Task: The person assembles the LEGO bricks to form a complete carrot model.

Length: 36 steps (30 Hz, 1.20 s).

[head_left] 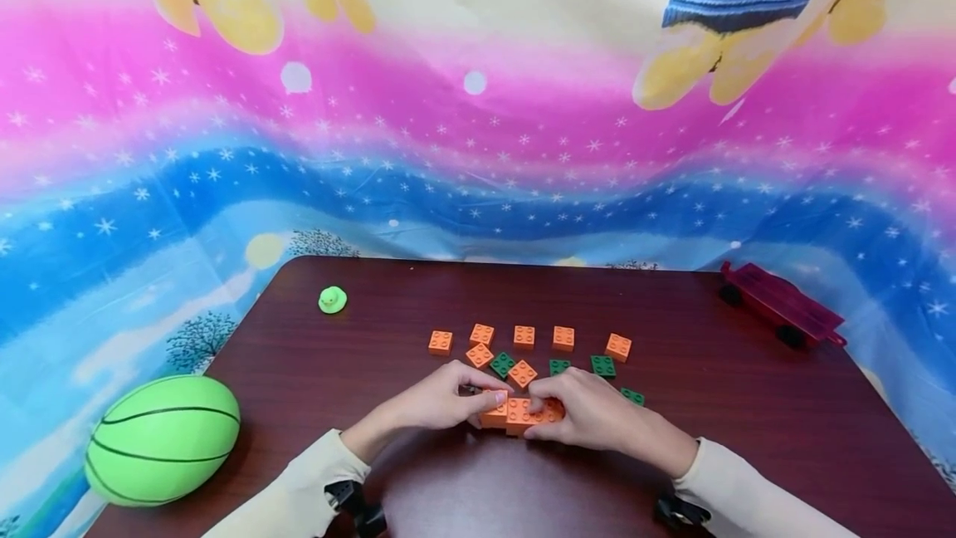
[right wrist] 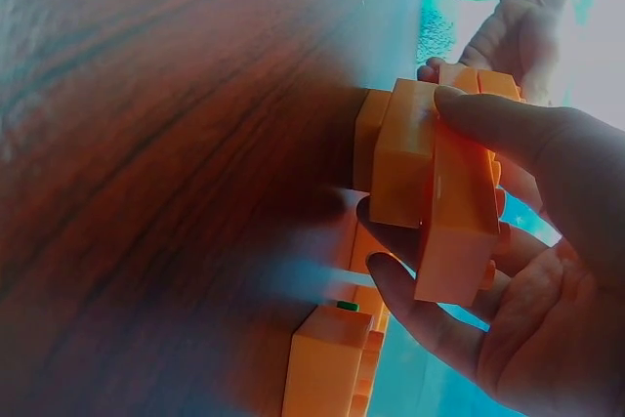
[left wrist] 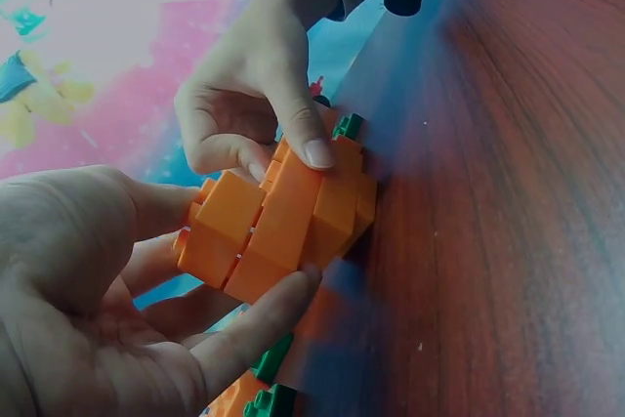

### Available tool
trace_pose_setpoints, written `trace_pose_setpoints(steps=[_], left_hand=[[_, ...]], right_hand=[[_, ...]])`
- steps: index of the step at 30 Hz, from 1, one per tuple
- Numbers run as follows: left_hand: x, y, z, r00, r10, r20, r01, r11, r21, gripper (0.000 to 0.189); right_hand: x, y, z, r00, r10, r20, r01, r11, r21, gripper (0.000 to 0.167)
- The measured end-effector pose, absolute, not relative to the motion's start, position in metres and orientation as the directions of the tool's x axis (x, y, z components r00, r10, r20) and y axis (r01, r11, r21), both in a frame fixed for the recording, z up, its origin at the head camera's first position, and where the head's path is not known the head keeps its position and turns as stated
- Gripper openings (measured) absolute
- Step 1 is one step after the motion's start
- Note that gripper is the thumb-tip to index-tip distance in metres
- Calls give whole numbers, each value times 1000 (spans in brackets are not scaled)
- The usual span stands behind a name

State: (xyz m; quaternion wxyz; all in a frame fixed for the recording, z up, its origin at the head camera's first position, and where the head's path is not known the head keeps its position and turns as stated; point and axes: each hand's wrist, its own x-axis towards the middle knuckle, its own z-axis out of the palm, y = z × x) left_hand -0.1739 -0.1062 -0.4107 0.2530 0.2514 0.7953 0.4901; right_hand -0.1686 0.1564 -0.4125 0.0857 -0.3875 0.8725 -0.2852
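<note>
Both hands hold one stack of joined orange building blocks (head_left: 521, 415) low over the table's front part. My left hand (head_left: 446, 396) grips its left end, thumb on top in the head view; in the left wrist view the left hand (left wrist: 107, 290) has fingers about the end block (left wrist: 223, 231). At the other end, my right hand (head_left: 590, 410) pinches the stack between thumb and fingers. Seen from the right wrist, the right hand (right wrist: 547, 241) curls round a long orange block (right wrist: 459, 212) with studs turned toward the palm. Further orange blocks are joined under it.
Behind the hands lie several loose orange blocks (head_left: 524, 337) and several green blocks (head_left: 602, 366). A green ball (head_left: 163, 440) sits at the left edge, a small green toy (head_left: 332, 300) at the back left, and a dark red toy cart (head_left: 782, 303) at the back right.
</note>
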Motion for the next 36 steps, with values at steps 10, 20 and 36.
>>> trace_pose_setpoints(steps=[10,20,36], left_hand=[[-176,-104,-412,-768,622,-155,158,419,894,27],[-177,-103,-414,-769,605,-205,56,384,921,28],[-152,-79,-419,-742,647,173,618,562,549,26]], right_hand=[[-169,157,-413,-685,-724,86,-632,531,-564,23],[-168,158,-413,-685,-724,81,-630,533,-565,23],[-170,165,-409,-646,-762,46,-644,510,-570,16]])
